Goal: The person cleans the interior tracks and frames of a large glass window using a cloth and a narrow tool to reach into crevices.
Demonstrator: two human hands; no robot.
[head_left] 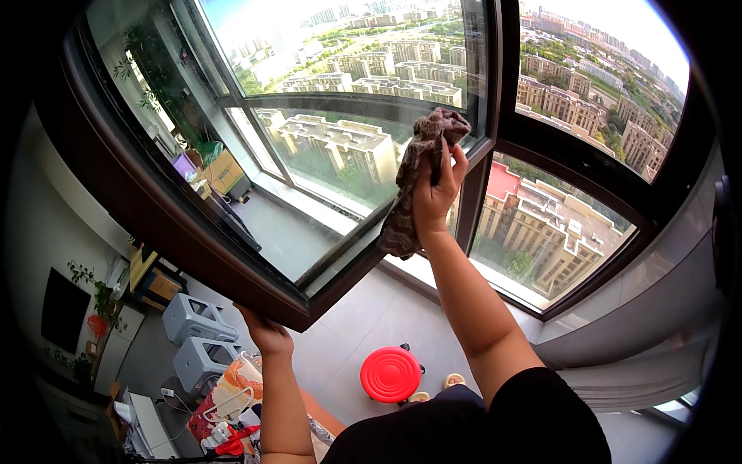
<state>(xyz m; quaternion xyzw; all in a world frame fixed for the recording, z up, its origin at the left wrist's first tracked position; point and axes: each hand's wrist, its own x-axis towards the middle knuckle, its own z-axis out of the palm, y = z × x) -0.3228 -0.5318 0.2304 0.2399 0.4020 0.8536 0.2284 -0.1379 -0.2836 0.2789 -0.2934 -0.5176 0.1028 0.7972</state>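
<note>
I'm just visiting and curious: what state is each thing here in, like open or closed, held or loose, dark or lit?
Window sash: swung open
Patterned cloth: bunched, gripped in the right hand, against the sash
Left hand: at the sash's lower edge, fingers partly hidden
Red stool: upright, seat bare
Grey curtain: gathered in folds
Wall screen: dark
</note>
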